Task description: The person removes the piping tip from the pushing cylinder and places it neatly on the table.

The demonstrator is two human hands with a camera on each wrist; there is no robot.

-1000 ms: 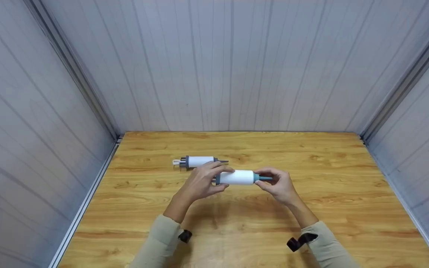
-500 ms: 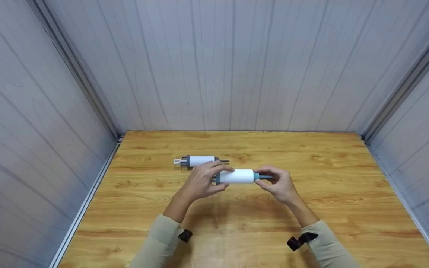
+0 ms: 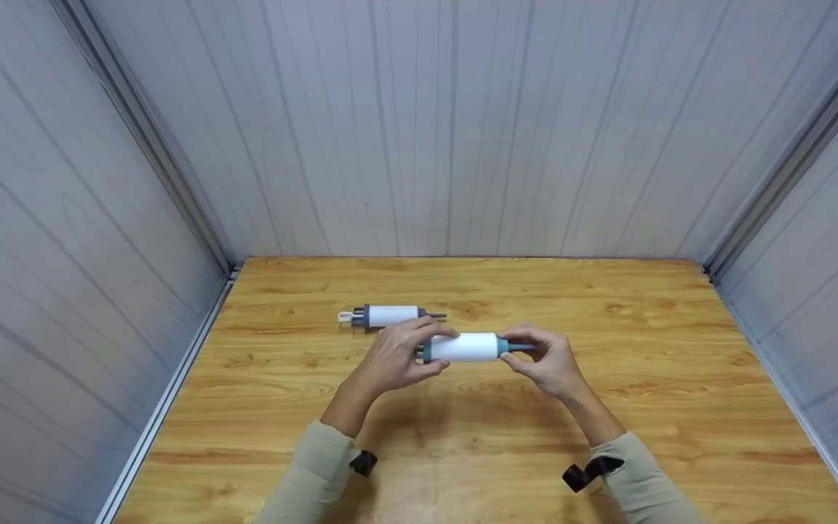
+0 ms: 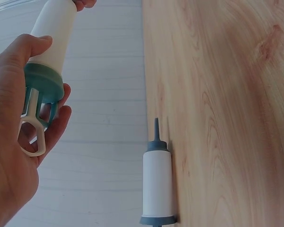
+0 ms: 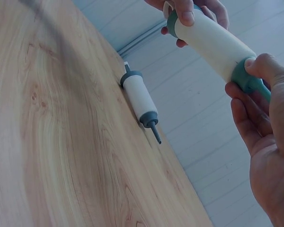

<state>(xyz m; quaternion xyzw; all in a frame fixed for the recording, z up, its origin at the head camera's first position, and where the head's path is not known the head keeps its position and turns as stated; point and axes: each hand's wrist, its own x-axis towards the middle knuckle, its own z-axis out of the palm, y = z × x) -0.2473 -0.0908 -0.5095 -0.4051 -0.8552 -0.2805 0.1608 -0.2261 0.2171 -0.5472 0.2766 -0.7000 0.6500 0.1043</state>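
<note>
My left hand [image 3: 393,354] grips one end of a syringe-like dispenser with a white barrel [image 3: 468,347], thumb on the near side and fingers round the far side. In the left wrist view its wide teal collar [image 4: 45,78] shows, with open struts and a pale ring handle [image 4: 41,137] below, close to my palm. My right hand [image 3: 550,364] pinches the teal nozzle end [image 5: 241,75] between thumb and fingers. Held level between both hands, the dispenser is raised above the table.
A second dispenser, with a white barrel [image 3: 392,315] and grey-blue ends, lies on the wooden table [image 3: 608,306] behind my left hand, nozzle pointing right. Pale panelled walls [image 3: 419,145] rise at the back and both sides. Dark straps [image 3: 590,471] hang at the sleeves.
</note>
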